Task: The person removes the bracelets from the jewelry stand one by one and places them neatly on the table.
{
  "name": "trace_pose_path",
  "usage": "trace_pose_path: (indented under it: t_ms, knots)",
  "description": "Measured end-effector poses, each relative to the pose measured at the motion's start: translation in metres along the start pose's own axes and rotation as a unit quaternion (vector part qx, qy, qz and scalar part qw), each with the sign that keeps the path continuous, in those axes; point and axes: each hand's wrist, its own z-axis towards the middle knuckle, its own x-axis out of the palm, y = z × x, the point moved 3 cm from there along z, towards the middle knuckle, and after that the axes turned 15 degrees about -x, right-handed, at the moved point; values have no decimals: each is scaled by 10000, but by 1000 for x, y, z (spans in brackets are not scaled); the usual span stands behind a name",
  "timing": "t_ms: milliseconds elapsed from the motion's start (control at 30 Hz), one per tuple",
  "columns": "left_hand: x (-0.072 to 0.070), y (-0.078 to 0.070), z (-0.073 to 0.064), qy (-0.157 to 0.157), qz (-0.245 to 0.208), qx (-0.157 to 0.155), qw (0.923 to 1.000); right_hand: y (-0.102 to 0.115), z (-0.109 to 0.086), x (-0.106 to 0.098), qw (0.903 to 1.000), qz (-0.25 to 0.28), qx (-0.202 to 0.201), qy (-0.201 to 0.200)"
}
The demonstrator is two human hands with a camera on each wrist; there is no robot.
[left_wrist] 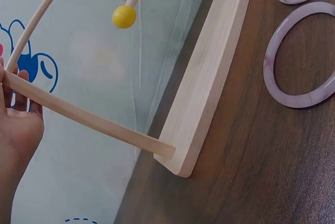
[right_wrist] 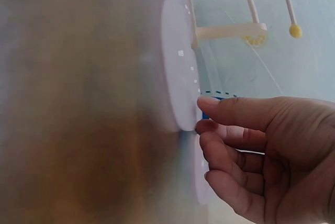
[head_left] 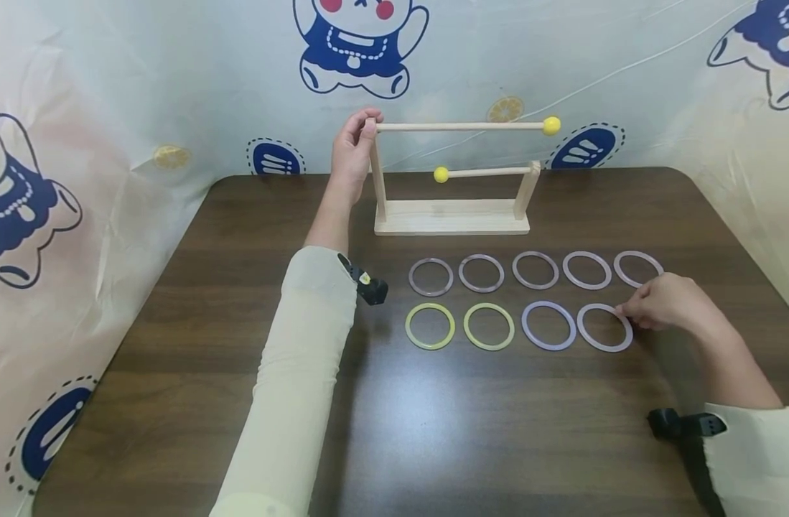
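My left hand (head_left: 352, 154) holds the top of the left post of a pale wooden stand (head_left: 452, 217), its thumb on the near side. This stand has two horizontal rods, each tipped with a yellow ball (head_left: 551, 126). At the right, my right hand (head_left: 675, 305) is at the right rim of a pale lilac ring (head_left: 586, 341) lying in the front row. Thumb and index fingertips pinch that rim, with the other fingers curled behind, as the right wrist view shows. No rings hang on the rods.
Several translucent lilac rings (head_left: 431, 293) form a back row on the brown table (head_left: 239, 323). Two yellow rings (head_left: 429, 346) and a bluish purple ring (head_left: 549, 347) share the front row. A printed curtain (head_left: 194, 86) hangs close behind the stand.
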Motion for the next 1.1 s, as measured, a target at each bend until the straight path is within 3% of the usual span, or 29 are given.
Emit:
trace_pose_path:
  t_ms: [267, 433, 533, 700, 767, 833, 967, 1100]
  knots:
    - [0, -9, -8, -1, 349, -96, 9993, 10, 7, -32, 9985, -528, 81, -86]
    - [-3, -14, -12, -44, 815, -168, 9965, 27, 15, -51, 9924, -853, 124, -876]
    - [-5, -11, -5, -115, 1024, 36, 9947, 36, 27, -57, 9850, -1089, 86, -1332]
    - [-4, -14, -9, -350, 1592, 386, 9859, 48, 49, -63, 9768, -1150, -6, -1808]
    - [-4, -15, -10, -457, 2015, 552, 9769, 51, 57, -65, 9748, -1147, -90, -1911]
    - [-4, -16, -12, -573, 2561, 799, 9616, 54, 65, -67, 9747, -1090, -175, -1942]
    - [-3, -16, -16, -743, 3738, 1258, 9159, 58, 80, -69, 9767, -936, -417, -1887]
    - [-2, -13, -21, -745, 4593, 1274, 8759, 62, 92, -67, 9766, -1072, -662, -1741]
